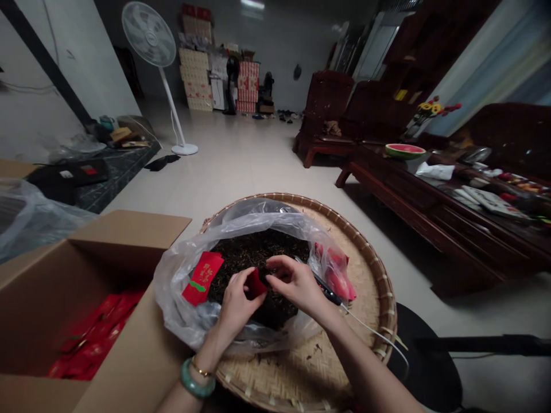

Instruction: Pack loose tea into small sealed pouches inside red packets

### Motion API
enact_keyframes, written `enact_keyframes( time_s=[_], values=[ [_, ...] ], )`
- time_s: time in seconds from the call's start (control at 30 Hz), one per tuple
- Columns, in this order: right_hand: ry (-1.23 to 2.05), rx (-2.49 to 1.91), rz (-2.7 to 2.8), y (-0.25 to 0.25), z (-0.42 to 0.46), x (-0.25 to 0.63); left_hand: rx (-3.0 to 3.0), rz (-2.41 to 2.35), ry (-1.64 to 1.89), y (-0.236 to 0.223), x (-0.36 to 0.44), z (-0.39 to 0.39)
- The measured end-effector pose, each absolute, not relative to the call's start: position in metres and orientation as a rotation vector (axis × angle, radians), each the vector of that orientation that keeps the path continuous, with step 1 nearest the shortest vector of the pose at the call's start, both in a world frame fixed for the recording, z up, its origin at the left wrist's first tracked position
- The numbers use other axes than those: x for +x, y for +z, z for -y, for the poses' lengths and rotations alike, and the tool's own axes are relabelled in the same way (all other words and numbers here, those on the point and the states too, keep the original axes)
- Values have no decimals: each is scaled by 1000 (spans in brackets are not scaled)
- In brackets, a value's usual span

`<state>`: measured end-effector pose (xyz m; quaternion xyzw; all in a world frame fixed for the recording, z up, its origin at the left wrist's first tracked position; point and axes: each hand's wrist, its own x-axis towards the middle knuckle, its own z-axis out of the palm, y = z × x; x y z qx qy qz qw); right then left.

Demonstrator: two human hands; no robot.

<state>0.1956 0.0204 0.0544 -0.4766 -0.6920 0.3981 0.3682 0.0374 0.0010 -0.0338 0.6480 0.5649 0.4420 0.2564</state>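
My left hand [236,303] is closed around a small red packet [255,284], held over a clear plastic bag [189,298] full of dark loose tea leaves [258,252]. My right hand [293,281] is pinched at the packet's open top, fingers bunched together. Another red packet [203,277] with gold print lies on the bag's left rim. More red packets [340,275] lie at the bag's right side. The bag rests on a round woven bamboo tray [370,269]. A green bangle [196,384] circles my left wrist.
An open cardboard box [107,252] at the left holds several red packets [94,335]. A white cable [370,330] runs off the tray's right edge. A dark wooden table [430,201] with a halved watermelon [404,151] stands right. A standing fan [150,34] is at the back.
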Motion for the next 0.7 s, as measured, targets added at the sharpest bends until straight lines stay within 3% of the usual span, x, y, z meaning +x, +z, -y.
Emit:
enact_keyframes(
  time_s=[0.33, 0.7],
  values=[
    [802, -1119, 2100, 51, -15, 193, 1815, -1525, 1189, -34, 36, 3],
    [695, -1052, 2094, 50, -17, 194, 1833, -1518, 1184, -35, 35, 4]
  ],
)
